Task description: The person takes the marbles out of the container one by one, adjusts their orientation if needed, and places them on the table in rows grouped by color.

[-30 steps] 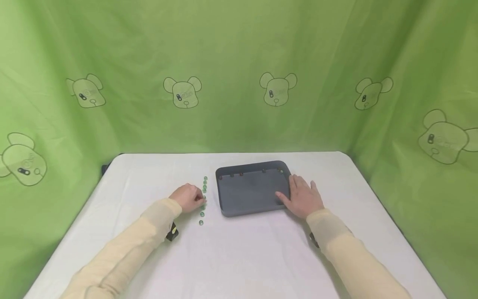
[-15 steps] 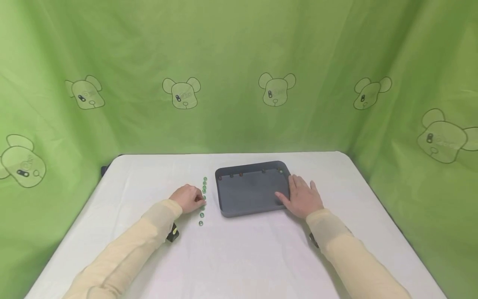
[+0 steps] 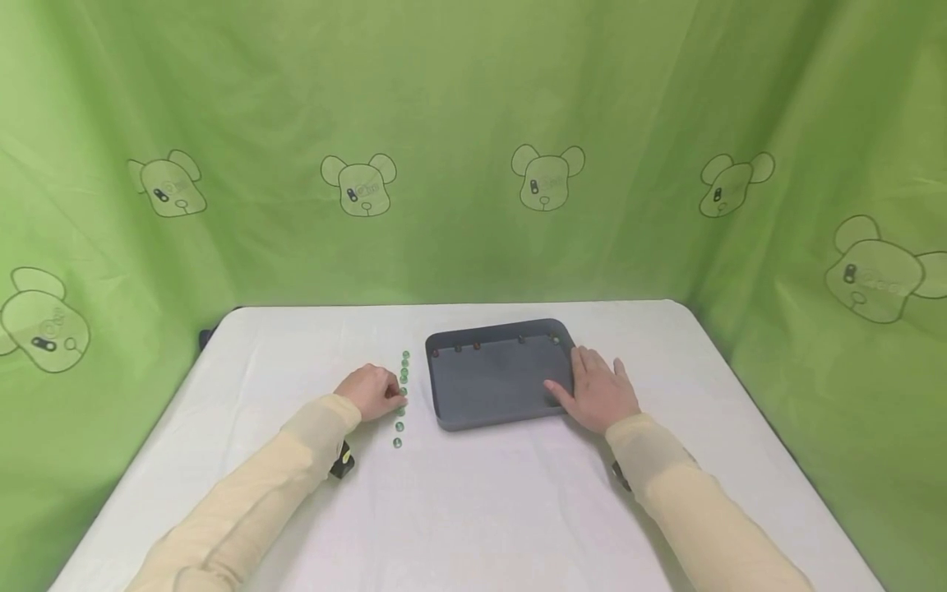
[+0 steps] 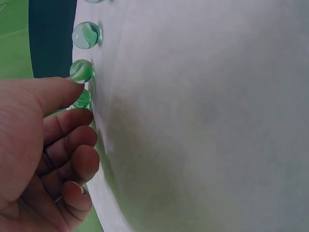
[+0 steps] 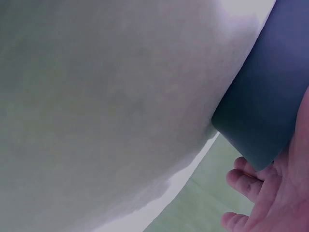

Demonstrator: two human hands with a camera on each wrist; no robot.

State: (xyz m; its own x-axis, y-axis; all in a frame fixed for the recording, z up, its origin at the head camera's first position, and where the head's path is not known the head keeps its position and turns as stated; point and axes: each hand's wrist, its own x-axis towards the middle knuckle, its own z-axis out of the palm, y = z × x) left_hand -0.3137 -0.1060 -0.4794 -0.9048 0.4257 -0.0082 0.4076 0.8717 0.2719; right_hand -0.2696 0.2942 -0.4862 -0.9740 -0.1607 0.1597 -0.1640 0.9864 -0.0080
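Observation:
A line of several green-swirled glass marbles (image 3: 397, 442) runs front to back on the white cloth, left of the tray. At the middle of that line is my left hand (image 3: 370, 392). In the left wrist view its thumb and index finger pinch one marble (image 4: 83, 98), partly hidden by them, while the thumb tip overlaps a neighbouring marble (image 4: 81, 71). The other fingers are loosely bent. My right hand (image 3: 601, 395) rests at the right side of the dark grey tray (image 3: 481, 421), its fingers extended along the rim and the thumb reaching over the inside.
Along the tray's far inner wall lie several small darker marbles (image 3: 477, 345). The white-covered table (image 3: 473, 518) is enclosed by green curtains (image 3: 459, 82) at the back and both sides.

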